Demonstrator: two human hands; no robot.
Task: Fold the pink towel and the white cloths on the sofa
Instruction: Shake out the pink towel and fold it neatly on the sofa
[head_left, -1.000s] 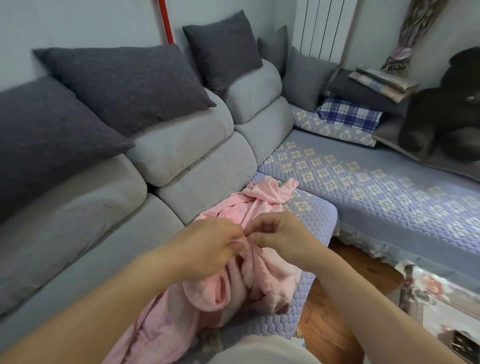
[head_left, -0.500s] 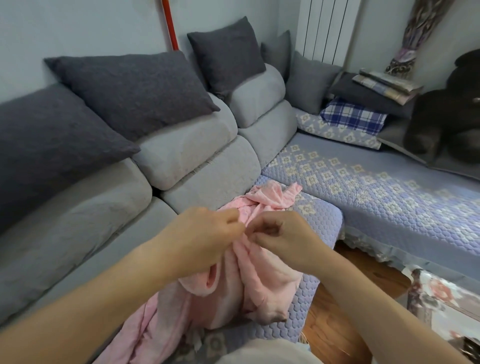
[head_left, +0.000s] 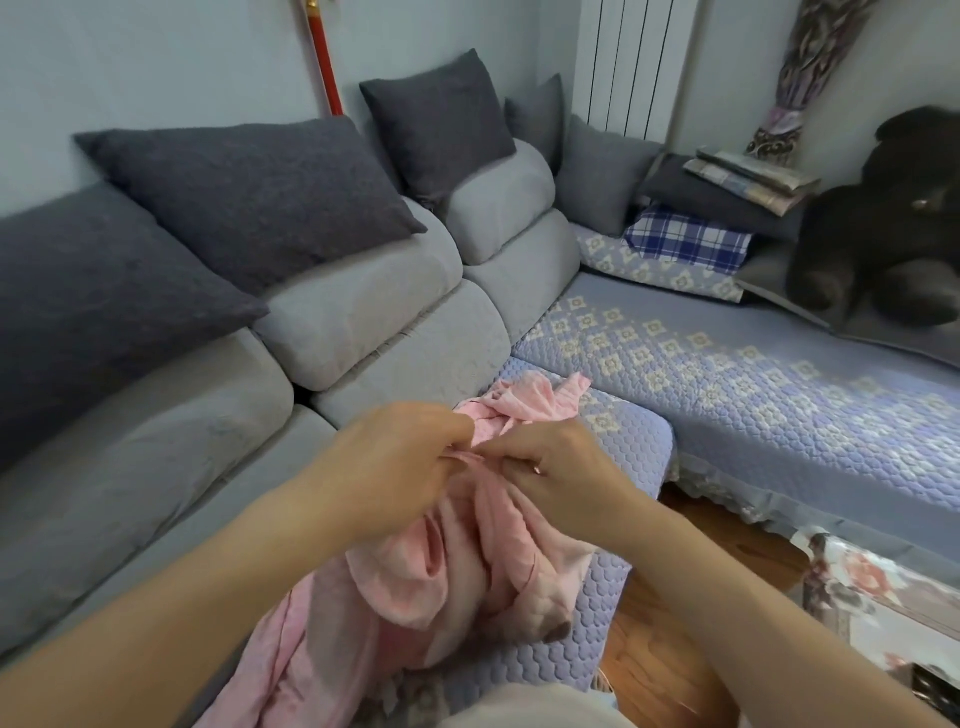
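Pink towel (head_left: 467, 566) bunched on quilted lavender seat cover (head_left: 613, 597) of grey sofa (head_left: 363, 312), far end trailed toward backrest, near end draped toward camera. Towel edge pinched by left hand (head_left: 395, 467), fingers curled and clamped on fabric. Same edge pinched by right hand (head_left: 556, 473), fingers curled tight on cloth, hands almost touching. Dark cushions (head_left: 249, 192) propped along backrest. Plaid pillow (head_left: 685, 239) laid at far corner. White cloths not discernible.
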